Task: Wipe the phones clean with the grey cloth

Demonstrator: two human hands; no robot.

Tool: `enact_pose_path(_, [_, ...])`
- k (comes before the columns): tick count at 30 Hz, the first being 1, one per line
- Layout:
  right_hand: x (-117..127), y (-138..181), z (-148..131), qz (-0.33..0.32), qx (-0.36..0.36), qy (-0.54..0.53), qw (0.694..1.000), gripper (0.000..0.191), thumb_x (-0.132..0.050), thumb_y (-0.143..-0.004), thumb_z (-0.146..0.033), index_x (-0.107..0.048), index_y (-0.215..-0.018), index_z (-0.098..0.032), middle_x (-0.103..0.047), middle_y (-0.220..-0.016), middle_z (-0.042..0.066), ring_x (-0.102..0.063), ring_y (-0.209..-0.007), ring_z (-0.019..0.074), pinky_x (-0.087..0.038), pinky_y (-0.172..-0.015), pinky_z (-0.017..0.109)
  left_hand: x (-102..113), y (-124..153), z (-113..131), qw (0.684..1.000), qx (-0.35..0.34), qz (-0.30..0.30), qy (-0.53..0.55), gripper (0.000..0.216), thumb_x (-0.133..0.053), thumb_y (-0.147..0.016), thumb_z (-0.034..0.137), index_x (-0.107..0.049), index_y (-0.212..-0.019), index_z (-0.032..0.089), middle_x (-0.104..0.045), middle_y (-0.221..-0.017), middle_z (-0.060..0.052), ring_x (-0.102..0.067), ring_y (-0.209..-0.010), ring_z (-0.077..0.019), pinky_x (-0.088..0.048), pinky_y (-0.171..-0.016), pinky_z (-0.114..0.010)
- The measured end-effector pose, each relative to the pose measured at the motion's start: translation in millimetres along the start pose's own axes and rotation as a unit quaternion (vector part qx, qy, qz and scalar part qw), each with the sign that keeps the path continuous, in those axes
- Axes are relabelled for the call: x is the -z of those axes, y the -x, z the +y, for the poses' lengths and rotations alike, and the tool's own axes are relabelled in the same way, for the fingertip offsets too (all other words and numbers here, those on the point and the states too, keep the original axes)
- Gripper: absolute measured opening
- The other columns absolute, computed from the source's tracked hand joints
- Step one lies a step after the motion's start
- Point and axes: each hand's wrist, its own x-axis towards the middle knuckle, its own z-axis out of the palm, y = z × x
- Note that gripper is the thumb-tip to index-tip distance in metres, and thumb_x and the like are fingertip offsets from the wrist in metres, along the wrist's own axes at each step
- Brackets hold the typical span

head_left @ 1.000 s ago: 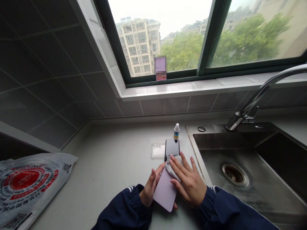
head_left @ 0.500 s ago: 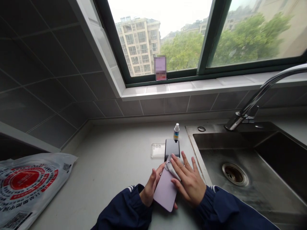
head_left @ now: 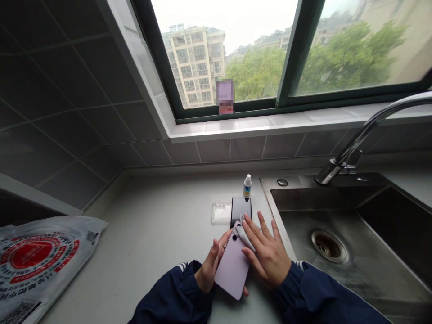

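Note:
A lilac phone [head_left: 232, 269] lies back-up, tilted, between my hands on the grey counter [head_left: 162, 234]. My left hand [head_left: 211, 265] grips its left edge, fingers curled round it. My right hand [head_left: 265, 252] presses a small white cloth [head_left: 243, 235] flat onto the phone's upper end, by the camera lens, with fingers stretched out. Just beyond lie a dark phone [head_left: 240, 208], a clear phone case [head_left: 221, 213] and a small white dropper bottle [head_left: 247, 186].
A steel sink [head_left: 340, 234] with a drain sits right of my hands, its tap [head_left: 357, 144] arching over it. A printed plastic bag [head_left: 37, 261] lies at the counter's left. Dark tiles and a window ledge [head_left: 270, 123] run behind.
My right hand and the cloth have slid slightly up the phone's back toward its camera end. The left hand keeps the same hold.

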Motion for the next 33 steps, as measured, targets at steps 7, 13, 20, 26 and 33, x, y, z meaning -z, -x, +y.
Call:
enact_pose_path(7, [6.7, 6.5, -36.5, -0.042, 0.092, -0.033, 0.994, 0.066, -0.046, -0.094, -0.043, -0.029, -0.149, -0.01, -0.023, -0.156, 0.01, -0.011, -0.144, 0.0392, -0.002, -0.115, 0.06, 0.6, -0.7, 2.8, 0.997, -0.044, 0.064, 0.019, 0.071, -0.039, -0.087, 0.065, -0.047, -0.137, 0.015, -0.046, -0.144, -0.016, -0.038, -0.136, -0.0307, -0.026, -0.114, -0.042])
enact_pose_path(13, [10.7, 10.8, -53.9, -0.004, 0.227, -0.084, 0.97, 0.062, -0.042, -0.093, -0.059, -0.049, -0.137, -0.016, -0.038, -0.15, 0.003, -0.018, -0.143, 0.0386, 0.01, -0.113, 0.063, -8.0, 0.7, 13.9, 0.986, -0.019, 0.104, 0.126, 0.092, -0.03, -0.081, 0.077, -0.031, -0.145, 0.011, -0.057, -0.13, -0.022, -0.049, -0.127, -0.0354, -0.021, -0.113, -0.05])
enact_pose_path(20, [20.8, 4.1, -37.6, 0.021, 0.156, -0.115, 0.981, 0.036, -0.053, -0.094, -0.031, -0.058, -0.128, -0.019, -0.052, -0.14, 0.003, -0.023, -0.143, 0.0341, -0.006, -0.116, 0.063, -4.9, 1.7, 23.3, 0.973, -0.032, 0.166, 0.154, 0.092, -0.029, -0.082, 0.075, -0.017, -0.15, 0.014, -0.056, -0.129, -0.024, -0.056, -0.117, -0.0364, -0.03, -0.106, -0.054])
enact_pose_path(26, [14.3, 1.9, -16.1, 0.023, 0.062, -0.043, 0.997, 0.054, -0.048, -0.093, -0.025, -0.038, -0.145, -0.012, -0.032, -0.153, 0.011, -0.014, -0.143, 0.0397, -0.017, -0.111, 0.064, -3.2, 1.4, 12.9, 0.993, 0.003, 0.058, 0.101, 0.081, -0.037, -0.081, 0.073, -0.028, -0.147, 0.027, -0.038, -0.147, -0.018, -0.056, -0.112, -0.0407, -0.054, -0.073, -0.056])
enact_pose_path(33, [13.1, 0.4, -5.9, 0.036, -0.001, -0.022, 0.999, 0.06, -0.044, -0.095, -0.03, -0.027, -0.15, -0.015, -0.027, -0.154, 0.01, -0.011, -0.144, 0.0404, -0.015, -0.11, 0.066, -6.8, 7.1, 7.9, 1.0, 0.012, -0.006, -0.016, 0.08, -0.047, -0.08, 0.069, -0.034, -0.144, 0.022, -0.035, -0.148, -0.019, -0.054, -0.113, -0.0414, -0.058, -0.062, -0.046])
